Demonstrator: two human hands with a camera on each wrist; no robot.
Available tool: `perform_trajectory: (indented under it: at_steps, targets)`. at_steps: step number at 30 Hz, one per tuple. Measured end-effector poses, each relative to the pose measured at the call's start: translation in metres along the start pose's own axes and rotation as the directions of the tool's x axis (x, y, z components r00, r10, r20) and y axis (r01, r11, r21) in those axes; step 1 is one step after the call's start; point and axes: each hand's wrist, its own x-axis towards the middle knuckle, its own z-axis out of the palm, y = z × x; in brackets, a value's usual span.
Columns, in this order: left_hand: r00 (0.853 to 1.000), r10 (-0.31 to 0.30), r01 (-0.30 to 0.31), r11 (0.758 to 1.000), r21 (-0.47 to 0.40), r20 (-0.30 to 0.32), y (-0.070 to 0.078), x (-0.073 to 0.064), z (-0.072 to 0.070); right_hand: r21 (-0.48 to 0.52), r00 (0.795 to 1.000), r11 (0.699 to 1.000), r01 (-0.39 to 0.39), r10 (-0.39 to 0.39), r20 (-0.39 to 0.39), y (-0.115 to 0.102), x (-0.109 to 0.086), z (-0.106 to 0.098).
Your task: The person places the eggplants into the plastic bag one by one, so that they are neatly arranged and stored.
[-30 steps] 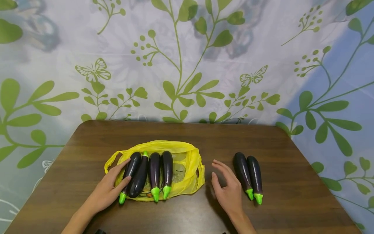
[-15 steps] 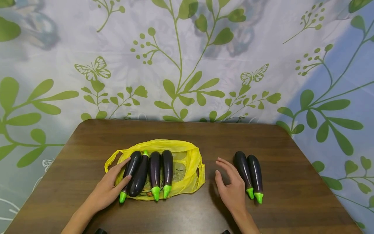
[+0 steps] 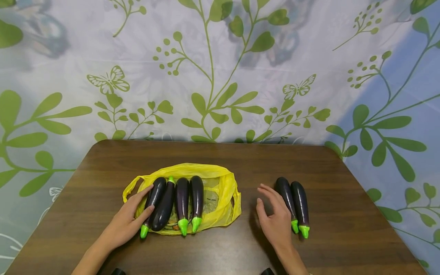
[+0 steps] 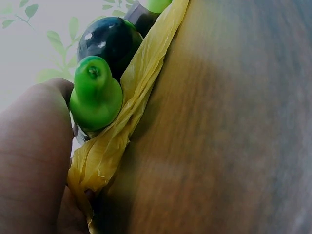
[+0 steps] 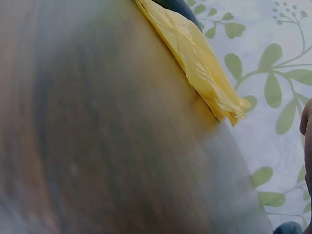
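Several dark purple eggplants with bright green caps lie side by side on a spread yellow plastic bag (image 3: 225, 206). My left hand (image 3: 123, 221) rests along the leftmost eggplant (image 3: 157, 193), its thumb over the side and fingers fairly straight. In the left wrist view, that eggplant's green cap (image 4: 95, 97) shows beside the thumb (image 4: 34, 141). My right hand (image 3: 275, 217) hovers with relaxed fingers and holds nothing. It is nearest to the left one of two eggplants (image 3: 284, 193) lying right of the bag. The other eggplant (image 3: 300, 202) lies close beside it.
A brown wooden table (image 3: 213, 259) bears everything. Behind it hangs a pale cloth backdrop (image 3: 220, 76) with green leaves and butterflies. Bare tabletop separates the bag from the right-hand pair. Small black objects (image 3: 118, 271) show at the lower frame edge.
My right hand has drifted right, away from the bag and closer to the pair of eggplants. The left hand and the eggplants on the bag have stayed in place.
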Motion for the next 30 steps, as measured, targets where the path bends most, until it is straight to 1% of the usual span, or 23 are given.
perform_trajectory:
  at_steps: [12, 17, 19, 24, 30]
  targets:
    - [1.000, -0.004, 0.004, 1.000, 0.003, -0.001, 0.001, 0.001, -0.001, -0.029, 1.000, 0.999, -0.015, 0.015, -0.020, 0.006, 0.001, -0.005]
    - [1.000, 0.004, -0.004, 1.000, 0.007, -0.004, 0.002, 0.001, -0.003, -0.043, 0.999, 0.999, -0.018, 0.017, -0.030, 0.008, 0.003, -0.006]
    - [1.000, 0.008, -0.007, 1.000, 0.012, -0.007, 0.002, 0.001, -0.003, -0.049, 0.999, 0.998, -0.030, 0.029, -0.031, 0.008, 0.003, -0.008]
    - [1.000, 0.008, -0.008, 1.000, 0.016, -0.009, 0.002, 0.001, -0.003, -0.064, 0.998, 0.997, -0.052, 0.049, -0.049, 0.011, 0.004, -0.010]
    - [1.000, 0.009, -0.009, 1.000, 0.007, -0.002, 0.001, 0.001, -0.003, -0.085, 0.996, 0.995, -0.050, 0.043, -0.081, 0.015, 0.005, -0.012]
